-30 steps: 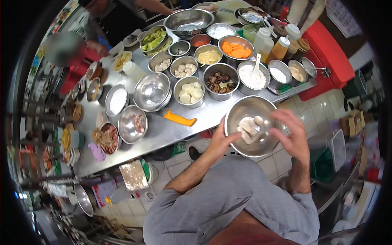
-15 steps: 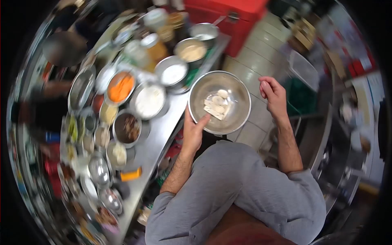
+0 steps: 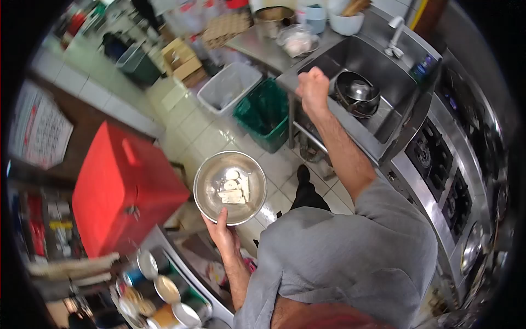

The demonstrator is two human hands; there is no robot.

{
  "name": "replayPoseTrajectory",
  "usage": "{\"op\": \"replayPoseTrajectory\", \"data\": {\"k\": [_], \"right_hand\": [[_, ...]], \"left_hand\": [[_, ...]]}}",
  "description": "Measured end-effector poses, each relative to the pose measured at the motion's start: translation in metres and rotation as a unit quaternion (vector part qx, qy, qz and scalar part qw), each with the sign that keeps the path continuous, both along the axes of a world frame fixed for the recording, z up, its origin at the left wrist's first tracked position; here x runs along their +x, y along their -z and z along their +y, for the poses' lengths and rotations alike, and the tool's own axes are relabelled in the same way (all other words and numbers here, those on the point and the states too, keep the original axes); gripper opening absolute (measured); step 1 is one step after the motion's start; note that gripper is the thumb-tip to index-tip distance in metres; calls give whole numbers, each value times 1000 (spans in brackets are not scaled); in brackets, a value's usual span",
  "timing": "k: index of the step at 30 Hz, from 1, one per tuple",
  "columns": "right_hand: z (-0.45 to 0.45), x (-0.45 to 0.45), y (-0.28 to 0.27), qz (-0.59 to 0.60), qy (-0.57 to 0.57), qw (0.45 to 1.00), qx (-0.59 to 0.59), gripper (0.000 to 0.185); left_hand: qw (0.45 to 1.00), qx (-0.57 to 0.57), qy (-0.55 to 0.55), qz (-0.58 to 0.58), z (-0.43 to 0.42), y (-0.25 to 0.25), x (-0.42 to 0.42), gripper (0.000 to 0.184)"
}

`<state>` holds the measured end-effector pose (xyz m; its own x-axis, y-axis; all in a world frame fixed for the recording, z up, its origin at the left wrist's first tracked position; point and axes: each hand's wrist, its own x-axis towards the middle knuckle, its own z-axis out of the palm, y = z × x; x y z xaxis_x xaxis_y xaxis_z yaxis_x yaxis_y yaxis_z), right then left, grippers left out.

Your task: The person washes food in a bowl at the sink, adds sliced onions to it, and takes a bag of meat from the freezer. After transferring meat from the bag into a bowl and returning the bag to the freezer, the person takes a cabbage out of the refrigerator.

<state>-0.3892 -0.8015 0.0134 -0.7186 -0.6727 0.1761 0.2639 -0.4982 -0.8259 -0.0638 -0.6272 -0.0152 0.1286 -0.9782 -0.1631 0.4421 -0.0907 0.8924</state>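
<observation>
My left hand [image 3: 223, 237] grips the near rim of a round metal bowl [image 3: 204, 205], thumb over the edge and fingers underneath. Pale food pieces, some round and some oblong, lie at the bottom of the bowl [image 3: 234, 189]; their exact kind is unclear. Stretched out ahead, my right hand [image 3: 313, 90] is closed in a fist with no object showing in it. It appears in front of the near left edge of the steel sink [image 3: 350, 118]; whether it touches that edge I cannot tell. Dark pans [image 3: 357, 93] lie inside the sink.
A green-lined bin [image 3: 263, 118] and a translucent tub [image 3: 230, 85] stand on the tiled floor ahead. A large red box [image 3: 126, 192] is at left, beside a counter with food containers [image 3: 167, 289]. Gas burners [image 3: 430, 156] line the right. A faucet [image 3: 395, 35] rises behind the sink.
My view has swung right, from the counter of ingredients to the sink and bins. The bowl stays in my left hand. My right arm now reaches farther forward, its hand more tightly closed.
</observation>
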Motion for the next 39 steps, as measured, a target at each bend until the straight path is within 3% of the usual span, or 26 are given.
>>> {"op": "replayPoseTrajectory", "data": {"k": [2,3,6,8,12,14,15,17,19,20,21,23,24,25,26,27,29,31,33,35,37,39], "right_hand": [[-36,-67,4,-50,131,989,-40,26],[-49,-110,14,-52,170,984,-4,24],[-104,-264,64,64,344,932,96,18],[-107,-356,75,129,399,881,218,37],[-90,-519,106,242,469,724,444,66],[-86,-568,110,138,474,743,451,69],[-72,-558,75,61,357,854,374,67],[-72,-596,88,-33,272,920,278,59],[-68,-626,100,-66,253,924,280,50],[-62,-638,106,-85,182,938,282,46],[-54,-645,112,-108,112,947,283,42],[-53,-648,108,-121,115,946,278,35],[-49,-649,114,9,120,956,266,32],[-50,-643,113,105,189,931,295,43],[-49,-635,113,104,210,928,288,52],[-48,-628,105,127,227,907,330,54],[-58,-630,124,329,408,752,399,55],[-56,-553,73,345,462,736,355,54],[-49,-494,65,463,299,763,338,51],[-45,-446,66,511,114,702,484,50],[-48,-425,104,591,92,572,561,52],[-46,-440,126,600,72,574,553,48]], "left_hand": [[999,-5,40,-3,-41,7,-37,56],[999,5,48,9,-60,9,-60,54],[995,41,91,19,-117,-4,-141,50],[987,68,141,22,-156,0,-183,44],[964,80,252,2,-215,-5,-273,45],[943,96,319,1,-240,-3,-311,47],[943,98,317,-2,-251,1,-331,47],[923,80,374,-43,-274,12,-366,47],[912,61,401,-63,-292,16,-405,47],[898,41,431,-77,-300,19,-425,47],[891,51,443,-81,-306,20,-444,47],[868,55,489,-71,-319,19,-482,44],[862,48,501,-53,-322,23,-501,43],[858,37,512,-32,-325,27,-520,41],[849,12,526,-49,-330,40,-536,47],[843,10,535,-48,-333,49,-553,47],[834,-10,550,-40,-332,61,-586,43],[832,17,554,-18,-327,65,-614,41],[829,44,557,7,-323,71,-641,39],[837,24,546,-34,-321,77,-662,36],[830,10,556,-42,-318,78,-677,35],[844,-69,529,-57,-322,109,-692,33]]}}
